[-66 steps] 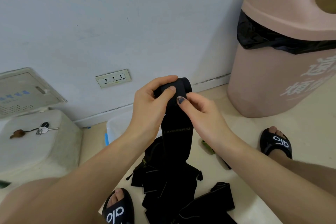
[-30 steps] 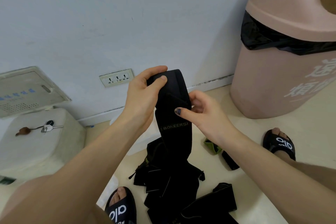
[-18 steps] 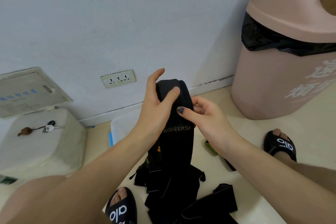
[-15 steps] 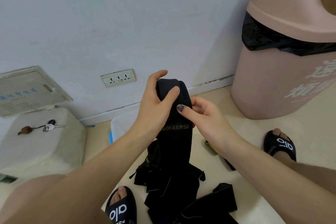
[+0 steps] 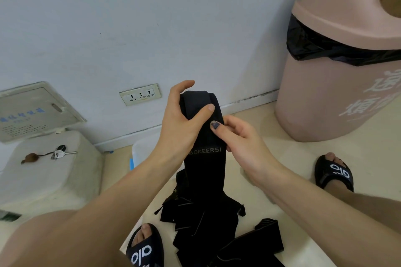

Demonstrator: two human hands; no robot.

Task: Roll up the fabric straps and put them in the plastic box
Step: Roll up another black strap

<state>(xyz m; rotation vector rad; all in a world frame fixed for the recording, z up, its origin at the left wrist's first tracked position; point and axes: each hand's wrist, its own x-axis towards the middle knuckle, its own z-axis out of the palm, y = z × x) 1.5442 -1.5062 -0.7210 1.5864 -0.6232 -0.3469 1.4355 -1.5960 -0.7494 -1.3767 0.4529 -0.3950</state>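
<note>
Against a pale wall above a cream floor (image 5: 271,158), a black strap (image 5: 206,158) printed "BOKEERSI" is held raised, its rolled top gripped by the left hand (image 5: 180,128), its edge pinched by the right hand (image 5: 240,145); "olo" is read on the slippers (image 5: 334,173).

The pale cream floor (image 5: 271,128) carries a heap of black fabric straps (image 5: 201,223) at 6 o'clock, a clear plastic box (image 5: 143,151) at 9 o'clock of centre, and a pink plastic bin (image 5: 325,97) at 2 o'clock.

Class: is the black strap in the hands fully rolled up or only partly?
Partly: the black strap has a small roll at its top, its tail hanging to the floor.
</note>
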